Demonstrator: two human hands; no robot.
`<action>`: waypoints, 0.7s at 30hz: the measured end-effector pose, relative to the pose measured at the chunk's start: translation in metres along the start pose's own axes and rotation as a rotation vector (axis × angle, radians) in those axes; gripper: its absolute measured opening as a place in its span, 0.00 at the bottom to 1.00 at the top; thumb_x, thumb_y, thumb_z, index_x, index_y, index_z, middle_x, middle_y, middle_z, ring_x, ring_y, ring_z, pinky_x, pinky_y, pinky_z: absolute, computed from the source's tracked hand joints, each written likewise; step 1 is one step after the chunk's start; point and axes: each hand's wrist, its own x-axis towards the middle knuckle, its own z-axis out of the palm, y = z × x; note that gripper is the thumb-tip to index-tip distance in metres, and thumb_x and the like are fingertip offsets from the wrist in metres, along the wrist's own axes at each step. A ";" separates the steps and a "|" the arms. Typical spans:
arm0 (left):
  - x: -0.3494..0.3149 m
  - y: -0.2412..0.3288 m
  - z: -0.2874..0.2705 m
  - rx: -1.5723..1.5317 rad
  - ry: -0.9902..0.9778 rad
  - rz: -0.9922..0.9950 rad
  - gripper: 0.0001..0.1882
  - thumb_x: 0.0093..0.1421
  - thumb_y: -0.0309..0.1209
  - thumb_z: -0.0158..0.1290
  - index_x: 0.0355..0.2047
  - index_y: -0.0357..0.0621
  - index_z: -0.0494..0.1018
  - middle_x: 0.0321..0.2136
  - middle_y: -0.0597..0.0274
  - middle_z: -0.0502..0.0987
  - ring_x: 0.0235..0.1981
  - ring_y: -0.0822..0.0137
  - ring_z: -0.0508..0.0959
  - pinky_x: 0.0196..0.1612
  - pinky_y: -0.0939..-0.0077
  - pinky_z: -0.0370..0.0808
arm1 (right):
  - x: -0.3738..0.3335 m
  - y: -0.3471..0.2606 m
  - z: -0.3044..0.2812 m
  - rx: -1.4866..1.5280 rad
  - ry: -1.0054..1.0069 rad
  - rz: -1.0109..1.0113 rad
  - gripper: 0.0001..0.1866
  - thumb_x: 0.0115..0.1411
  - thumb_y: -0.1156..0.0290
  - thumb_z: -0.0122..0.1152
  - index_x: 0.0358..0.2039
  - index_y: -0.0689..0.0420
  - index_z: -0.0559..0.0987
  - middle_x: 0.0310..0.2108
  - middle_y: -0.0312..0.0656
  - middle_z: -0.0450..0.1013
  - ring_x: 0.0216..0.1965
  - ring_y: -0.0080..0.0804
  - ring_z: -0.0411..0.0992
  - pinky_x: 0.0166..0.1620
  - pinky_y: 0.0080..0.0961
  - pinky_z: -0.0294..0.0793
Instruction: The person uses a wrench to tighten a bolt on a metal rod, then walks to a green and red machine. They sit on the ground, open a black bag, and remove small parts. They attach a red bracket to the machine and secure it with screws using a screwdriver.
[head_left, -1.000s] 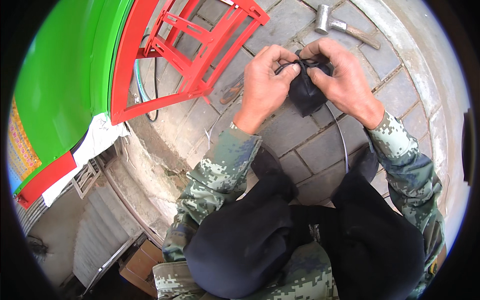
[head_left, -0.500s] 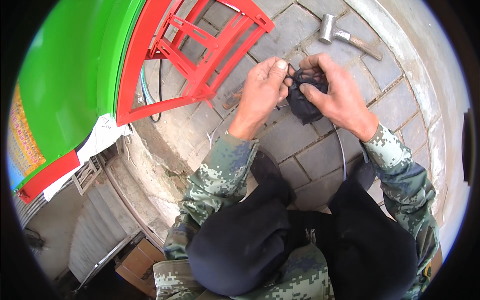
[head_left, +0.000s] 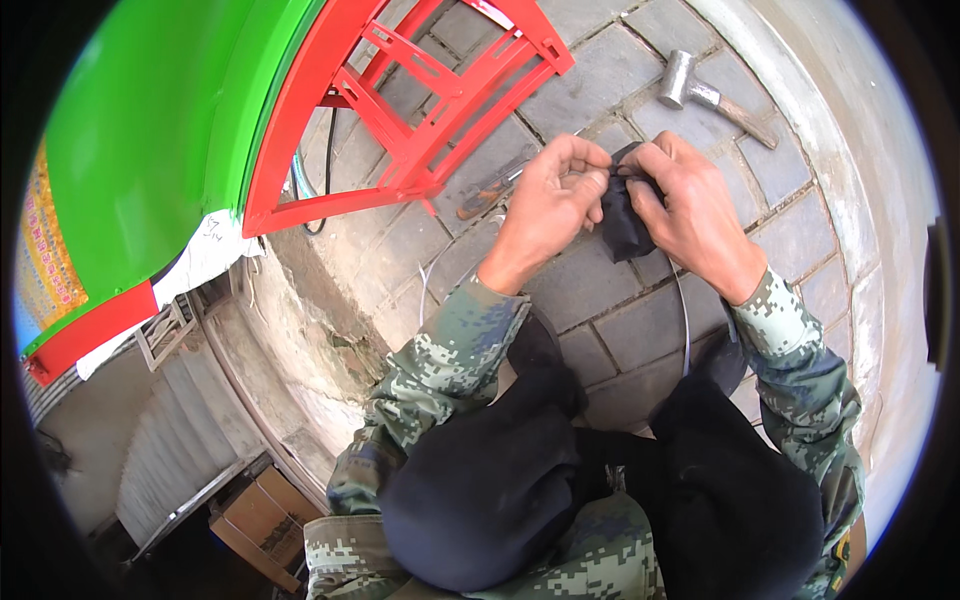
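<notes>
Between my hands, above the paving, hangs a small black cloth drawstring pouch [head_left: 625,228], its lower end pointing toward me. My right hand [head_left: 697,205] is closed on its gathered neck, thumb and fingers pressed together. On the other side, my left hand [head_left: 548,208] is pinched at the same neck, where a thin dark cord seems to lie between the fingertips. The fingers hide most of the pouch's mouth and the cord.
A hammer [head_left: 677,82] with a wooden handle lies on the grey paving [head_left: 570,90] beyond my right hand. Left of my left hand lies a wooden-handled tool [head_left: 480,202]. A red metal frame [head_left: 420,150] and green panel [head_left: 170,110] stand at the left. A pale strip [head_left: 686,310] runs near my feet.
Both hands have come slightly nearer to me. The right fingers have closed over the pouch's neck, and the pouch now hangs narrower. The view has shifted a little.
</notes>
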 end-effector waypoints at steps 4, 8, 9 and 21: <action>0.007 -0.001 -0.004 0.125 -0.044 0.094 0.15 0.61 0.23 0.62 0.48 0.37 0.74 0.41 0.64 0.78 0.38 0.76 0.76 0.43 0.79 0.75 | 0.006 0.000 0.003 0.045 0.015 0.013 0.06 0.60 0.76 0.59 0.37 0.63 0.76 0.31 0.55 0.72 0.35 0.58 0.72 0.38 0.48 0.72; 0.008 -0.005 0.002 0.196 0.027 0.211 0.18 0.54 0.22 0.64 0.45 0.35 0.75 0.42 0.58 0.75 0.36 0.72 0.76 0.42 0.74 0.77 | 0.009 -0.001 0.006 0.086 0.041 0.083 0.06 0.61 0.76 0.59 0.38 0.64 0.74 0.34 0.56 0.73 0.37 0.60 0.73 0.40 0.47 0.72; 0.008 -0.007 0.003 0.214 0.047 0.249 0.18 0.53 0.22 0.64 0.45 0.34 0.75 0.42 0.57 0.75 0.35 0.72 0.77 0.42 0.74 0.77 | 0.010 -0.001 0.006 0.083 0.042 0.091 0.06 0.62 0.76 0.58 0.38 0.64 0.74 0.34 0.57 0.73 0.38 0.60 0.73 0.40 0.47 0.72; 0.006 -0.016 0.006 0.159 0.084 0.217 0.14 0.55 0.16 0.62 0.40 0.33 0.73 0.33 0.59 0.80 0.33 0.73 0.81 0.37 0.73 0.79 | 0.021 -0.013 -0.005 0.052 -0.163 0.075 0.11 0.57 0.80 0.58 0.41 0.64 0.77 0.36 0.56 0.75 0.41 0.55 0.76 0.44 0.43 0.75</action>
